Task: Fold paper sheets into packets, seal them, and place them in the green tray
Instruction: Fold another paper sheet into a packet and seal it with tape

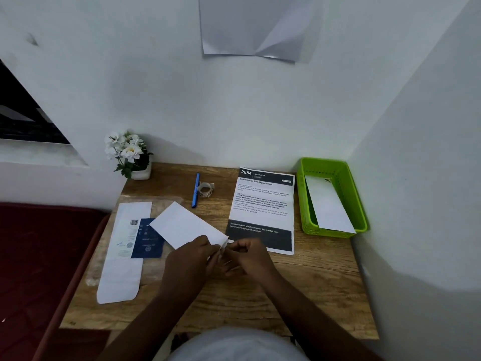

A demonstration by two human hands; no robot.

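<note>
My left hand (pixel 194 259) and right hand (pixel 248 256) pinch the folded packet's (pixel 187 225) near corner, well left of the green tray (pixel 307 201).

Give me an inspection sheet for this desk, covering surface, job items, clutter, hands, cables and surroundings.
Surface: wooden desk, set in a wall corner.
Job's things: folded white packet held at its near corner; green tray holds one white packet; sticker roll.
Clutter: blue pen, printed instruction sheet, paper wrapper, flower pot.
Hands: left hand and right hand pinch at the packet's corner.
Cables: nothing seen.
Surroundings: white walls, hanging sheet, red cushion.
</note>
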